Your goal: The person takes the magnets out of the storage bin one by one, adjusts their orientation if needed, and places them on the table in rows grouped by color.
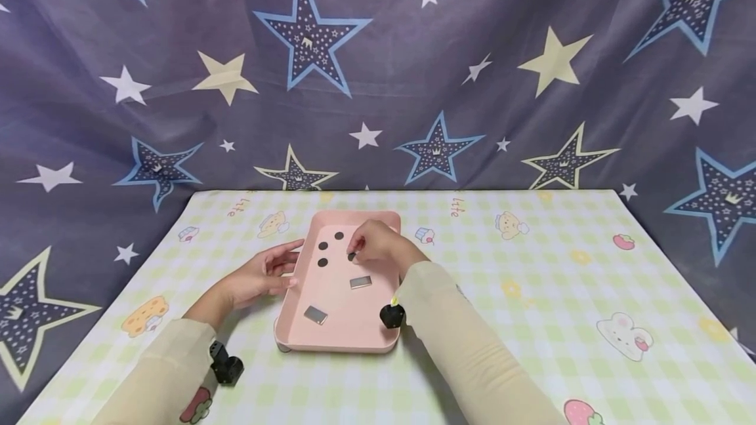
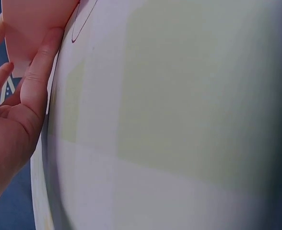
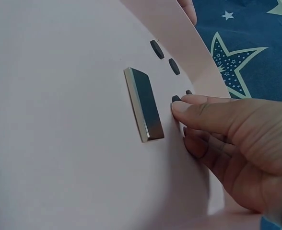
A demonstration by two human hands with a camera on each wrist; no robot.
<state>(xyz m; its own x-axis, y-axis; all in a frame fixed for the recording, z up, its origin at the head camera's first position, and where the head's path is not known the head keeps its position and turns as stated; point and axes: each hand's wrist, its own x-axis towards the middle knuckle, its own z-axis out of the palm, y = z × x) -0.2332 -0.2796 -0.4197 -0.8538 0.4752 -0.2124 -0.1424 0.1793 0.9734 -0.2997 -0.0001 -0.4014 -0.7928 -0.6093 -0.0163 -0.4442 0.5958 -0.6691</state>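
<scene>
A shallow pink tray (image 1: pixel 339 336) stands on the table. My left hand (image 1: pixel 260 275) is at its left side, thumb and fingers extended against the wall; the left wrist view shows that hand (image 2: pixel 23 103) along the tray's outer side (image 2: pixel 33 28). Over the tray's upper right, my right hand (image 1: pixel 378 241) pinches a small black disc (image 3: pixel 176 98) between thumb and forefinger, low at the tray floor. Three more black discs (image 1: pixel 323 246) lie to its left. Below the right hand lies a shiny rectangular metal block (image 1: pixel 360 283); a second metal block (image 1: pixel 315 315) is at the lower left.
A checked cloth with cartoon prints (image 1: pixel 531 340) covers the table. Behind it hangs a dark curtain with stars (image 1: pixel 378 84). Black wrist devices sit at the left cuff (image 1: pixel 226 364) and right cuff (image 1: pixel 392 315). The tray has a low raised wall (image 3: pixel 193 52) all round.
</scene>
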